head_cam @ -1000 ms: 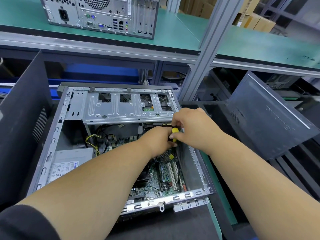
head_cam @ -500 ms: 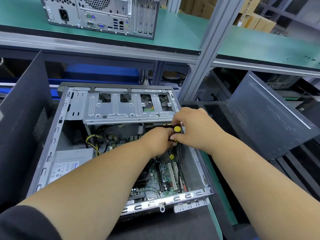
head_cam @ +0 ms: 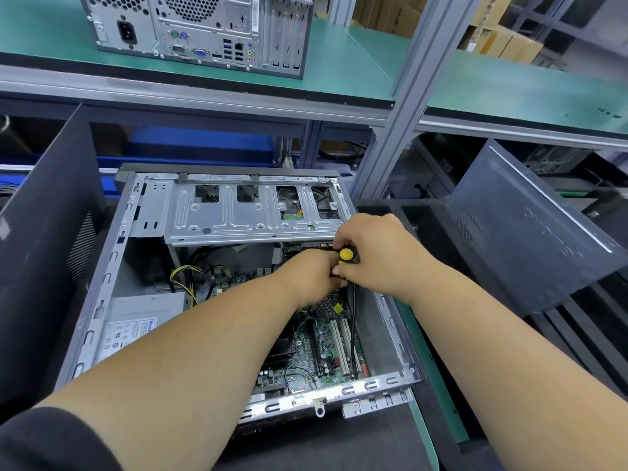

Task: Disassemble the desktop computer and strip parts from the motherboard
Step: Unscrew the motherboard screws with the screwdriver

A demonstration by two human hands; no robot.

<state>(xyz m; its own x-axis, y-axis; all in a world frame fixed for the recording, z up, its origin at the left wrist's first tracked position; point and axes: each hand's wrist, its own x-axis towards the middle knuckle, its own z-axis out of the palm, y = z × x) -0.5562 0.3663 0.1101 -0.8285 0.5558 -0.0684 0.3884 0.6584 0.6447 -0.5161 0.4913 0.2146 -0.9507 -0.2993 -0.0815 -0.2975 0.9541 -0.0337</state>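
Head view: compared with the frame half a second earlier, little change is noted; both hands are kept at the same spot and the yellow cap is seen slightly more squarely. The screwdriver point(head_cam: 346, 256) is held upright over the motherboard point(head_cam: 326, 351) inside the open desktop case point(head_cam: 112, 266), just below the drive cage point(head_cam: 244, 215). The right hand point(head_cam: 377, 253) is curled around the handle. The left hand point(head_cam: 312, 277) is closed against it from the left; its fingertips are hidden.
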